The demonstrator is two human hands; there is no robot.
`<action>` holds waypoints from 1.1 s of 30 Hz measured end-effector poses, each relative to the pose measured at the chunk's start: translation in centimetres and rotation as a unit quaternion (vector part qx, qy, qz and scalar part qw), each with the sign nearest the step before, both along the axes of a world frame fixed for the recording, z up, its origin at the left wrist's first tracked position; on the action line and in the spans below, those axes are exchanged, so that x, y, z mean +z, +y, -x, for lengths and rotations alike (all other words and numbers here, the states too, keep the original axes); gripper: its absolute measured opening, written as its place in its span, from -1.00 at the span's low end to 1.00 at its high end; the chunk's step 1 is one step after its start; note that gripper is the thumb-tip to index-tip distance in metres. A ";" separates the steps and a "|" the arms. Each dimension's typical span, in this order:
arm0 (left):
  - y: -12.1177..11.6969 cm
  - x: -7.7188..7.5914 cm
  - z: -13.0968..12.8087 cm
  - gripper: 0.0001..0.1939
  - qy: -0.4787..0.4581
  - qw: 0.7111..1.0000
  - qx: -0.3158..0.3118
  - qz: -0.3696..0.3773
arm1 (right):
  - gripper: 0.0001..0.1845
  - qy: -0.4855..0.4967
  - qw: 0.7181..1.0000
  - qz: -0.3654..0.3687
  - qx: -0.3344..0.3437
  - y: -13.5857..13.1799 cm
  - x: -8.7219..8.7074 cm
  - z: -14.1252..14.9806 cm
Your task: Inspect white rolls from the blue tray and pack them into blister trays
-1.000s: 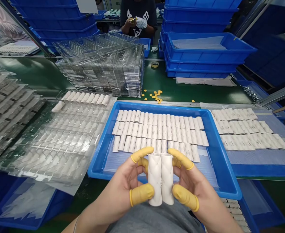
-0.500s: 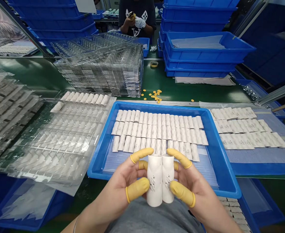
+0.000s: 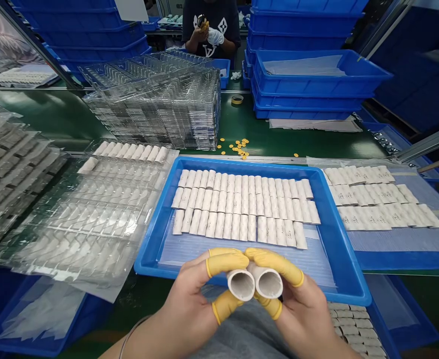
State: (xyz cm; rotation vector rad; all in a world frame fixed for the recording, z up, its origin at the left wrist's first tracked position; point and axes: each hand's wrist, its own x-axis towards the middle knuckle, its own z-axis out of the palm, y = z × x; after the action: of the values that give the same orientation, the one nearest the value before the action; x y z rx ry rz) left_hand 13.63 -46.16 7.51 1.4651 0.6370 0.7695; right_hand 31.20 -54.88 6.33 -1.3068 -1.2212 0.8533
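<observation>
My left hand (image 3: 204,289) is closed around one white tube (image 3: 241,285), and my right hand (image 3: 290,284) around a second white tube (image 3: 269,282). Both tubes lie side by side, touching, with their round hollow ends turned towards me. Yellow finger cots cover the thumbs and several fingers of each hand. Just beyond my hands is a blue tray (image 3: 344,259), where rows of similar white tubes (image 3: 238,203) lie on a translucent liner. Dark markings show on some of those tubes.
Clear plastic blister trays (image 3: 103,209) holding tubes lie to the left, with a tall stack of clear trays (image 3: 159,109) behind. More tubes (image 3: 376,197) rest at right. Small yellow discs (image 3: 238,148), a tape roll (image 3: 237,99) and stacked blue bins (image 3: 309,75) stand farther back. A person (image 3: 212,30) works opposite.
Both hands have tipped the two tubes from upright, with printed sides showing, to pointing their open ends at me. My fingers now lie over the top of the tubes.
</observation>
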 end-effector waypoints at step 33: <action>-0.3 0.2 0.4 -0.28 -0.146 0.932 -0.040 0.328 | -0.50 0.286 0.949 0.133 0.028 0.1 0.5 0.0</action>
State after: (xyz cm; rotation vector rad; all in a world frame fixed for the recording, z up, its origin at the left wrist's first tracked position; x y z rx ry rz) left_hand 13.21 -46.44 7.67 0.7398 0.5312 0.6107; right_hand 31.16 -54.74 6.78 -1.1174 -0.6991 1.3606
